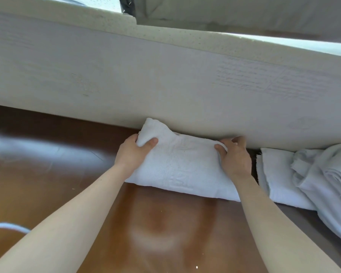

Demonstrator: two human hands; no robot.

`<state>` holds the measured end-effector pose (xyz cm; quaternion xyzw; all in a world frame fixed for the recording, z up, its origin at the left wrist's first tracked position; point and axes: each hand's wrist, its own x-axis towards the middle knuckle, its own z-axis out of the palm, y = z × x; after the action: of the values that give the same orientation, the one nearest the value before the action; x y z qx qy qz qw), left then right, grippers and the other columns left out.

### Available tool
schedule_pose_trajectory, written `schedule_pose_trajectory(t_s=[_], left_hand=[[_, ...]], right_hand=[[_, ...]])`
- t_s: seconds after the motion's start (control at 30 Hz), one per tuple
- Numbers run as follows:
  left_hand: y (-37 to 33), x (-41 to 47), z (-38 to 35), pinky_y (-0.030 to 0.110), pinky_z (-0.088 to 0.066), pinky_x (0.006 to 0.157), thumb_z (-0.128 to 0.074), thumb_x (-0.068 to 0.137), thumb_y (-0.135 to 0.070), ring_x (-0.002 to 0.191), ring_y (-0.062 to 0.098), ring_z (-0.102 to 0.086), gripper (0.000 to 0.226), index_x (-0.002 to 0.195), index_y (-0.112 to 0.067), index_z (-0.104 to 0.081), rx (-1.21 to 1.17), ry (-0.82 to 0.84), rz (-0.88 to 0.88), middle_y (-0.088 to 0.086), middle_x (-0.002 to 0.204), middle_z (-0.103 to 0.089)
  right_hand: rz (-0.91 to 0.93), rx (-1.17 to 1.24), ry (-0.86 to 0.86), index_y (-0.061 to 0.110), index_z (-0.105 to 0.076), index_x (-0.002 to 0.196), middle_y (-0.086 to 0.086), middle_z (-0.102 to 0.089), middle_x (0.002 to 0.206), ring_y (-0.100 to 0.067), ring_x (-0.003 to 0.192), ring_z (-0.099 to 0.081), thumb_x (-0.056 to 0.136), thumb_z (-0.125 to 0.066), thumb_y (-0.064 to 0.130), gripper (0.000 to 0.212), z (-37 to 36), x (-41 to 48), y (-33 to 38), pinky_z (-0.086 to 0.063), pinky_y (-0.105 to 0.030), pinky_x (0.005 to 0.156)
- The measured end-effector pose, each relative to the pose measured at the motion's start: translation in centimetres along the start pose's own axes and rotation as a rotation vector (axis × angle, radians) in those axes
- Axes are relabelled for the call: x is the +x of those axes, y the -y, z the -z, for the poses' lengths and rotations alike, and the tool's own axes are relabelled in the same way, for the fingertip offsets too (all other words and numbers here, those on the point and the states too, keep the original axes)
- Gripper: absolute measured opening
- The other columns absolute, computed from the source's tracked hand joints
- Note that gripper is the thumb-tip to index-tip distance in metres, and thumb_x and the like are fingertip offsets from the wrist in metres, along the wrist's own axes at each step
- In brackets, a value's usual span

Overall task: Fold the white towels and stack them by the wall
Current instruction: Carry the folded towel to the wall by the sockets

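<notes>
A folded white towel (182,166) lies on the glossy brown table (47,158), its far edge against the pale wall (165,81). My left hand (133,153) grips the towel's left end, thumb on top and fingers underneath. On the towel's right end my right hand (234,156) is closed in the same way. A loose heap of unfolded white towels (311,178) lies just to the right, also touching the wall.
A pale ledge (185,39) runs along the top of the wall. A white curved edge (6,226) shows at the table's lower left. Bare brown tabletop stretches to the left of the towel and toward me.
</notes>
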<state>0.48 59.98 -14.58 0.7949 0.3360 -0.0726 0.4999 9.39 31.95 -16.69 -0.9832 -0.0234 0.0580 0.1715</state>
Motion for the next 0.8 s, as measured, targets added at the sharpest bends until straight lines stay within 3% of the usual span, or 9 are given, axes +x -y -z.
schedule_pose_trajectory(t_s=[0.1, 0.23, 0.33, 0.5, 0.67, 0.8], left_hand=[[0.4, 0.1, -0.2, 0.027, -0.038, 0.059, -0.064, 0.085, -0.06, 0.078, 0.012, -0.062, 0.04, 0.087, -0.021, -0.06, -0.007, -0.031, 0.024, -0.005, 0.085, -0.066], [1.3, -0.2, 0.2, 0.031, -0.046, 0.065, -0.057, 0.084, -0.069, 0.08, 0.016, -0.065, 0.05, 0.086, -0.019, -0.064, -0.074, -0.053, 0.098, -0.003, 0.084, -0.069], [2.6, -0.7, 0.1, 0.034, -0.048, 0.065, -0.059, 0.082, -0.071, 0.078, 0.02, -0.067, 0.053, 0.081, -0.018, -0.064, -0.135, -0.075, 0.121, -0.001, 0.081, -0.069], [2.8, -0.9, -0.2, 0.035, -0.049, 0.068, -0.057, 0.091, -0.058, 0.083, 0.02, -0.065, 0.038, 0.09, -0.02, -0.057, -0.165, -0.096, 0.074, -0.001, 0.089, -0.066], [3.3, -0.8, 0.5, 0.047, -0.054, 0.084, -0.063, 0.088, -0.055, 0.087, 0.023, -0.068, 0.036, 0.091, -0.019, -0.063, -0.259, -0.03, 0.162, 0.001, 0.092, -0.07], [2.6, -1.1, 0.4, 0.037, -0.051, 0.069, -0.065, 0.085, -0.058, 0.085, 0.024, -0.065, 0.048, 0.095, -0.011, -0.057, -0.117, -0.093, 0.197, 0.003, 0.089, -0.066]], right_hand=[[0.014, 0.024, -0.067, 0.017, -0.067, 0.115, -0.013, -0.041, 0.128, -0.036, 0.085, -0.058, 0.097, -0.059, 0.036, 0.028, -0.2, -0.4, 0.3, -0.046, -0.035, 0.065], [0.09, 0.022, -0.154, 0.013, -0.069, 0.11, -0.017, -0.045, 0.124, -0.036, 0.074, -0.058, 0.097, -0.061, 0.033, 0.025, -0.1, -0.6, 0.3, -0.041, -0.031, 0.057], [0.113, -0.001, -0.13, 0.011, -0.068, 0.107, -0.018, -0.045, 0.122, -0.038, 0.07, -0.057, 0.098, -0.059, 0.034, 0.027, -0.8, -0.6, 0.2, -0.045, -0.035, 0.056], [0.071, -0.033, -0.104, 0.006, -0.062, 0.106, -0.018, -0.045, 0.119, -0.035, 0.066, -0.051, 0.1, -0.052, 0.039, 0.035, -1.9, 0.1, 0.3, -0.039, -0.035, 0.055], [0.022, -0.074, -0.07, 0.009, -0.057, 0.113, -0.015, -0.045, 0.119, -0.041, 0.08, -0.059, 0.099, -0.044, 0.049, 0.045, -2.4, 0.5, 0.2, -0.04, -0.035, 0.056], [-0.024, -0.235, -0.045, 0.013, -0.056, 0.117, -0.013, -0.051, 0.117, -0.038, 0.098, -0.056, 0.098, -0.04, 0.055, 0.049, -1.8, 0.4, 0.4, -0.043, -0.042, 0.07]])
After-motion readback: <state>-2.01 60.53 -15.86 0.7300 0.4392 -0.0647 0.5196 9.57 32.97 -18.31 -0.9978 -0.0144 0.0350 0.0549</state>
